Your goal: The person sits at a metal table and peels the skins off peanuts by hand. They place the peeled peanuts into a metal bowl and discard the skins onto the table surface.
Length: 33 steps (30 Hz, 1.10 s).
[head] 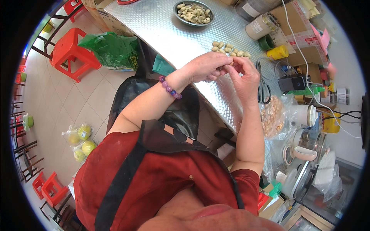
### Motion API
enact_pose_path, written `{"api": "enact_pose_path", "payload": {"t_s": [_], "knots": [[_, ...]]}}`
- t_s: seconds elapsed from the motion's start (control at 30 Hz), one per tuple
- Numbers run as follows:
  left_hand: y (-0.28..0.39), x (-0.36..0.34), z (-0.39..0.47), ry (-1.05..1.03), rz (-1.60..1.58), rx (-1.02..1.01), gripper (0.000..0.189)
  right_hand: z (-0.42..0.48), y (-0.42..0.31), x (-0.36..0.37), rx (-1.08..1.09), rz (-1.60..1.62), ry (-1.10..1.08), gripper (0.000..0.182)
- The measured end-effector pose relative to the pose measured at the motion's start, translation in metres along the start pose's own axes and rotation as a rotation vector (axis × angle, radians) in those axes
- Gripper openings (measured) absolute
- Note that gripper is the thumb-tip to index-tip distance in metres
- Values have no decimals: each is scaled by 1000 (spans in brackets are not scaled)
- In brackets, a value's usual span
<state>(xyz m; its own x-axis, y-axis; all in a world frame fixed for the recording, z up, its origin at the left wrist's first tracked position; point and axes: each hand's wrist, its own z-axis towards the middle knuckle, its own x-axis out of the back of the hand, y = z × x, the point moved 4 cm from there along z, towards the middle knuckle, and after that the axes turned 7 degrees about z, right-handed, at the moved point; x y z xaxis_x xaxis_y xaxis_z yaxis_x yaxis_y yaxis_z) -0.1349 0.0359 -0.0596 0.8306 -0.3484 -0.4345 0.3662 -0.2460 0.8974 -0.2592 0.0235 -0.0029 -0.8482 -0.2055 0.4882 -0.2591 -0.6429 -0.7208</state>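
My left hand [205, 65], with a purple bead bracelet [169, 87] at its wrist, meets my right hand [245, 77] over the metal-topped counter. Between their fingertips they pinch what looks like a peanut [231, 63], mostly hidden by the fingers. Just beyond the hands, several whole unshelled peanuts [228, 46] lie in loose rows. Farther off stands a metal bowl [177, 18] heaped with peanut shells [194, 14]. Beside my right forearm is a clear plastic bag of shelled peanuts [271, 115].
Scissors [264, 93] with dark handles, cables and a power bank [292, 83] lie right of the hands. Jars [261, 26], a glass kettle [306, 141] and a cardboard box crowd the counter's wall side. A black chair [182, 112], red stool [69, 52] and green bag [111, 50] stand left.
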Motion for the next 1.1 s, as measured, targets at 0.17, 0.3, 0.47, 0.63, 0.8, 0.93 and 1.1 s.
{"api": "enact_pose_path", "payload": {"t_s": [0.17, 0.3, 0.47, 0.63, 0.8, 0.93, 1.1], "knots": [[1, -3, -3, 31, 49, -25, 27, -3, 14, 0, -198, 276, 11, 20], [1, -1, -1, 73, 183, -156, 31, -2, 16, 0, -234, 312, 16, 19], [3, -1, -1, 190, 388, -296, 36, -3, 21, -3, -394, 509, 14, 16], [4, -2, -1, 362, 529, -322, 34, -7, 30, -5, -550, 732, 107, 19], [2, -1, 2, 335, 164, -145, 28, -10, 31, -5, -611, 845, 96, 21], [1, 6, 3, 361, 86, -92, 31, -1, 32, -2, -587, 904, 53, 22], [-2, 5, 10, 296, -6, -85, 29, -7, 16, 55, -390, 621, 253, 22]]}}
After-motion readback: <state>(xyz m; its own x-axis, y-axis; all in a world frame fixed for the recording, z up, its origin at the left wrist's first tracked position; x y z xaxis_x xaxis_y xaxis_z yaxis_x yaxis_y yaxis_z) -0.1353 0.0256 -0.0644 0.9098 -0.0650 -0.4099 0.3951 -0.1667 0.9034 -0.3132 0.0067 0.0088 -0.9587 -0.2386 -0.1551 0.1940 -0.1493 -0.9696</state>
